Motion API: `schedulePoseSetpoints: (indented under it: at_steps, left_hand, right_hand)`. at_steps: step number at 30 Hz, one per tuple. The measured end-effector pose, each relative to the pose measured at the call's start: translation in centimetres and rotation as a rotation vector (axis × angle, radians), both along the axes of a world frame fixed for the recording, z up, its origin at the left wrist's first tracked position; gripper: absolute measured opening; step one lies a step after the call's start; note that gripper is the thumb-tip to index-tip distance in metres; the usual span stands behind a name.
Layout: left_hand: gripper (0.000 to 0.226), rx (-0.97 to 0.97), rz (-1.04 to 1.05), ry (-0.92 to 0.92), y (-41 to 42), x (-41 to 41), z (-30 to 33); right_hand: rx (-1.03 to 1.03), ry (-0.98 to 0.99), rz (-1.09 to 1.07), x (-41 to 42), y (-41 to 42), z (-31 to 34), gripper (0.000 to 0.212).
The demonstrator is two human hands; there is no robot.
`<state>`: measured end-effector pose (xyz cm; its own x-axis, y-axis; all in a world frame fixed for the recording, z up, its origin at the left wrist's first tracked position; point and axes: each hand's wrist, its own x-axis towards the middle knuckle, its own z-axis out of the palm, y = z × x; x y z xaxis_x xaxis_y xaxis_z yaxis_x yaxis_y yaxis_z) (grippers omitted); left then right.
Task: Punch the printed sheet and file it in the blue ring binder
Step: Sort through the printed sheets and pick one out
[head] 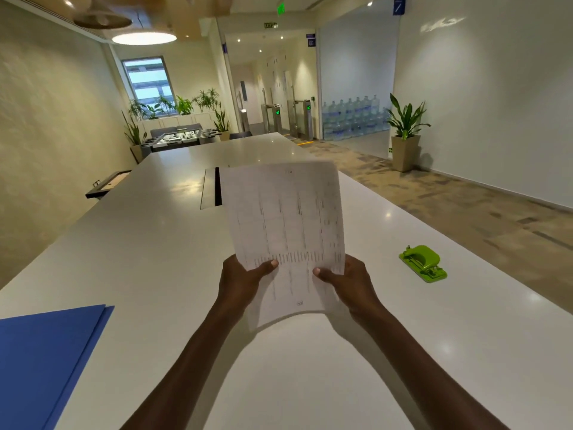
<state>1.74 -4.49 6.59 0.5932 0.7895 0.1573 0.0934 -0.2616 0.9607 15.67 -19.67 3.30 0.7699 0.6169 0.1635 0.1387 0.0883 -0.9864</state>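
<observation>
I hold the printed sheet (285, 225) up above the white table, its long side running away from me, rows of small text on it. My left hand (240, 279) grips its near left edge with the thumb on top. My right hand (348, 279) grips the near right edge the same way. The blue ring binder (43, 361) lies shut and flat at the table's near left corner. A green hole punch (423, 263) sits on the table to the right of the sheet, apart from both hands.
The long white table (155, 259) stretches away; a cable slot (212, 189) is set into its middle behind the sheet. Carpeted floor and a potted plant (404, 131) lie to the right. A dark low table (107, 184) stands at the left.
</observation>
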Motion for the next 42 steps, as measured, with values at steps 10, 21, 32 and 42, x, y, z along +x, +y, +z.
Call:
schedulePoseSetpoints:
  at_steps: [10, 21, 32, 42]
  left_hand:
    - [0.051, -0.043, -0.099, -0.010, 0.9, -0.8, 0.7]
    - [0.054, -0.109, -0.158, -0.033, 3.0, -2.7, 1.2]
    - [0.055, -0.181, -0.246, -0.035, 3.1, -4.4, 0.3]
    - [0.046, -0.285, -0.315, -0.039, 0.0, -3.4, -0.6]
  right_hand:
    - [-0.058, -0.050, 0.012, 0.0, -0.2, 1.4, 0.035]
    - [-0.082, -0.047, -0.006, -2.4, 1.1, 2.6, 0.035]
    - [-0.196, -0.065, -0.151, -5.1, 1.0, 2.5, 0.034]
    - [-0.201, -0.135, -0.376, -5.4, -2.4, 2.5, 0.022]
